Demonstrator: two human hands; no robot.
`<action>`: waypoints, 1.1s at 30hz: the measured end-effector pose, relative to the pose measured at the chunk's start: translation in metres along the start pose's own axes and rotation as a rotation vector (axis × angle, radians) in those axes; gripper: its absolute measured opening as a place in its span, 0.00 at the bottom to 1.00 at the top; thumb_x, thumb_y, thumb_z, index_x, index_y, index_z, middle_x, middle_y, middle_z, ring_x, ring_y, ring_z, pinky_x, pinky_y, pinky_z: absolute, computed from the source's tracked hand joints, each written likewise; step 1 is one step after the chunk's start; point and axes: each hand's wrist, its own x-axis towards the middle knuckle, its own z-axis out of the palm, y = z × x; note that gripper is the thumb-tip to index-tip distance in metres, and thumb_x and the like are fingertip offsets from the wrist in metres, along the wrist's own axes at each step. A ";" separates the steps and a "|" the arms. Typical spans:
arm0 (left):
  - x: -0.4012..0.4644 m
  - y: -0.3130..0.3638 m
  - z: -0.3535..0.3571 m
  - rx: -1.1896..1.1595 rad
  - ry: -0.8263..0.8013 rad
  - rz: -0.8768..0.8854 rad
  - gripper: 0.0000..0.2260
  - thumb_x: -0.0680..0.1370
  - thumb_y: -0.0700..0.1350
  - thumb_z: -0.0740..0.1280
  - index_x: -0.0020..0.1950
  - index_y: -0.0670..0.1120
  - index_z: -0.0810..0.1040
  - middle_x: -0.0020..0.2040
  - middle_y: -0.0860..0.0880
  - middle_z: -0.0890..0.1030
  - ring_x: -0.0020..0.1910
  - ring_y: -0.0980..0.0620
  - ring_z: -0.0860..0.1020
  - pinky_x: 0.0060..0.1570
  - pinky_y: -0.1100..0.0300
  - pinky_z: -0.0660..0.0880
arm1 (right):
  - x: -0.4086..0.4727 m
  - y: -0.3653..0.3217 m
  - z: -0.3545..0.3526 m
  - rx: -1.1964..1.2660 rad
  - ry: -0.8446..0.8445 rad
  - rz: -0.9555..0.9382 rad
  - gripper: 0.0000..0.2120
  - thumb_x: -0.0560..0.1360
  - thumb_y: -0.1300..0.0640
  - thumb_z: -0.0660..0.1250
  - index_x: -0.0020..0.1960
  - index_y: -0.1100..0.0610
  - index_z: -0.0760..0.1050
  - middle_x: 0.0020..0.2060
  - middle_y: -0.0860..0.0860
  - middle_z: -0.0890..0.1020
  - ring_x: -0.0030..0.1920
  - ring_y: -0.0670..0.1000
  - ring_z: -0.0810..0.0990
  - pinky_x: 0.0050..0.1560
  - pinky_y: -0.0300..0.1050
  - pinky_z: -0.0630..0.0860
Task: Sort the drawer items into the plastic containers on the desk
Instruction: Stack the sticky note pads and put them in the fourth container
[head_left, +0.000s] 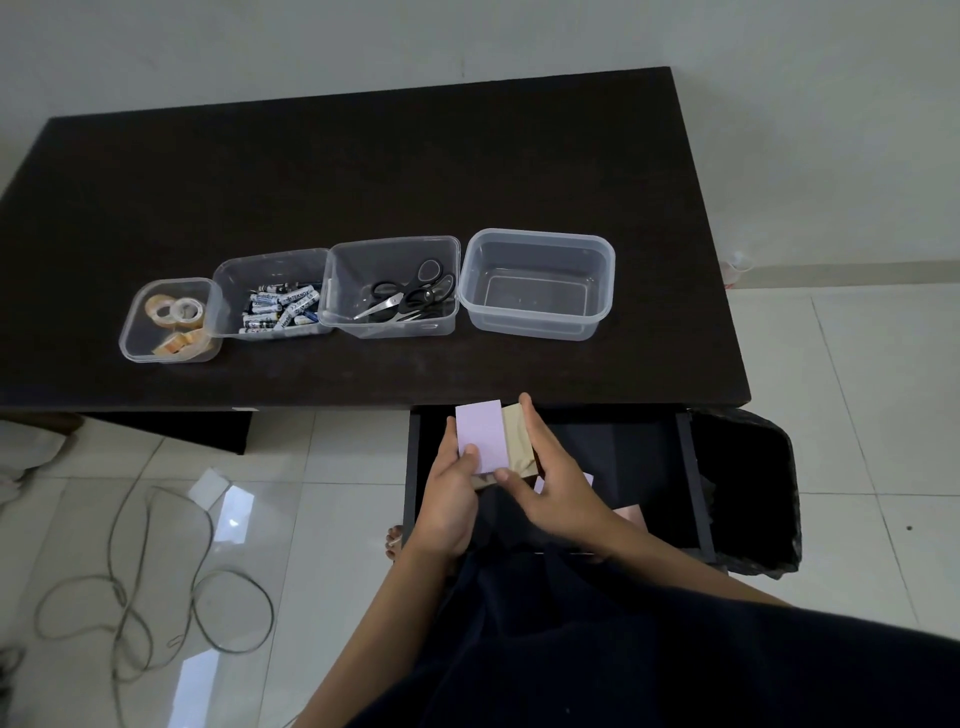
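Both hands were over the open black pull-out drawer under the front edge of the dark rectangular worktop. Left hand had its grip closed on a lilac sticky-note pad, thumb on the pad's face and fingers behind it. Right hand had its grip closed on a tan sticky-note pad sitting just behind and to the right of the lilac one, fingers over its right edge, thumb touching the lower edge of the lilac pad. The 2 pads touched and overlapped, held above the drawer and not yet on the worktop.

More in the drawer: a sliver of another lilac pad right of the right hand, and a pink pad corner near the right wrist.

4 clear plastic containers sat in a row on the worktop, touching or nearly so:
- small round-cornered tub, far left, with tape rolls
- second tub with AA batteries
- third tub with black-handled scissors
- large rectangular tub, far right, nothing visible inside

Black bin-bag-lined waste bin stood just right of the drawer. Grey cable lay looped on the white tiled floor to the left.
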 end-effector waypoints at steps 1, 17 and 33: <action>0.000 0.002 0.000 -0.010 0.000 0.001 0.20 0.83 0.38 0.52 0.75 0.47 0.61 0.69 0.45 0.73 0.66 0.45 0.73 0.69 0.47 0.67 | 0.000 0.000 0.000 0.005 -0.005 -0.003 0.45 0.74 0.53 0.70 0.77 0.48 0.40 0.75 0.38 0.54 0.73 0.35 0.55 0.68 0.25 0.57; 0.000 0.007 0.003 0.141 -0.001 0.084 0.22 0.83 0.39 0.52 0.76 0.52 0.57 0.70 0.48 0.70 0.67 0.49 0.72 0.68 0.50 0.70 | 0.010 0.010 0.008 -0.094 0.146 -0.096 0.47 0.71 0.51 0.73 0.78 0.53 0.45 0.77 0.47 0.57 0.75 0.43 0.57 0.73 0.46 0.63; -0.010 -0.002 -0.009 0.067 0.068 0.108 0.22 0.78 0.33 0.63 0.60 0.60 0.75 0.65 0.40 0.74 0.63 0.40 0.75 0.60 0.43 0.75 | 0.004 0.032 0.001 -0.051 0.037 -0.046 0.52 0.65 0.40 0.74 0.77 0.51 0.48 0.75 0.45 0.60 0.74 0.43 0.59 0.73 0.44 0.61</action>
